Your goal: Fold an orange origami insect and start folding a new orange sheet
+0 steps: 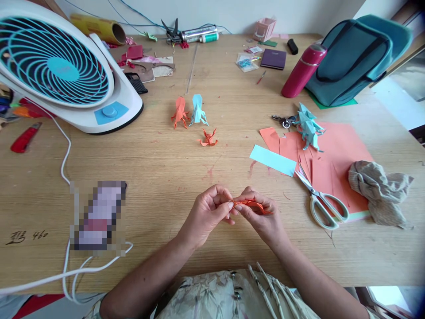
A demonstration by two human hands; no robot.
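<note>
Both my hands meet low over the wooden table [159, 168], pinching a small folded orange paper piece [253, 204]. My left hand [207, 215] grips its left end between thumb and fingers. My right hand [262, 217] holds the rest, fingers curled under it. Beyond them stand an orange origami figure [180, 112], a light blue one [198, 110] and a smaller orange one [208, 138].
Scissors [320, 201] lie on orange paper sheets [335, 150] at right, with a light blue strip [272, 160], blue origami figures [308, 126], keys and a crumpled cloth [380, 190]. A white fan [63, 66] with its cord sits far left. A pink bottle [303, 70] and teal bag [355, 53] stand behind.
</note>
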